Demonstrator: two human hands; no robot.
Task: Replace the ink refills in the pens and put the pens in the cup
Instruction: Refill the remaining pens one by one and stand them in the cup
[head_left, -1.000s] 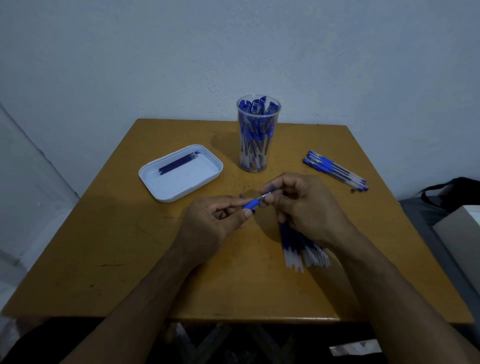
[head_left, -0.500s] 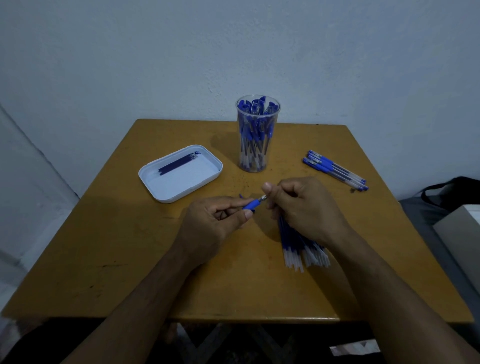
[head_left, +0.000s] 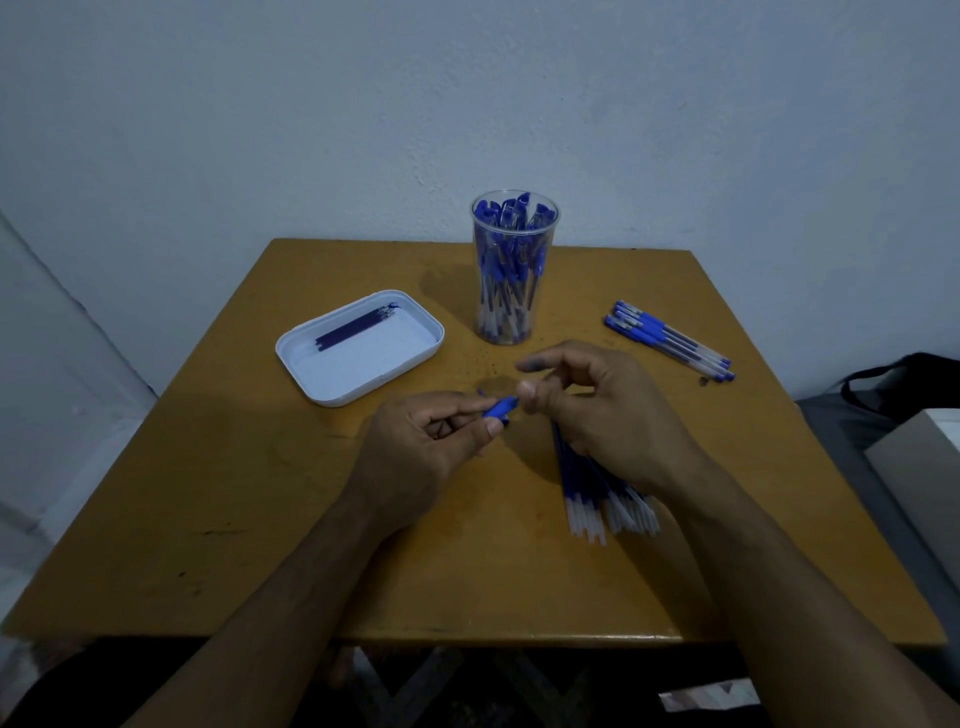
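My left hand (head_left: 431, 447) pinches a blue pen (head_left: 500, 407) between thumb and fingers, closed around it so that only its blue front end pokes out toward my right hand (head_left: 602, 415). My right thumb and fingertips sit right at that blue end; the forefinger is lifted and curled above, and I cannot tell whether the other fingers have hold of anything. Under my right wrist a bundle of refills (head_left: 602, 493) lies on the wooden table (head_left: 260, 519), its clear ends fanned toward me. Beyond my hands stands a clear cup (head_left: 514, 270), packed with blue-capped pens standing upright. To its left is a white tray (head_left: 363, 358) with a few dark refills lying along its far edge. To the right of the cup, well apart from my hands, several more pens (head_left: 670, 340) lie side by side.
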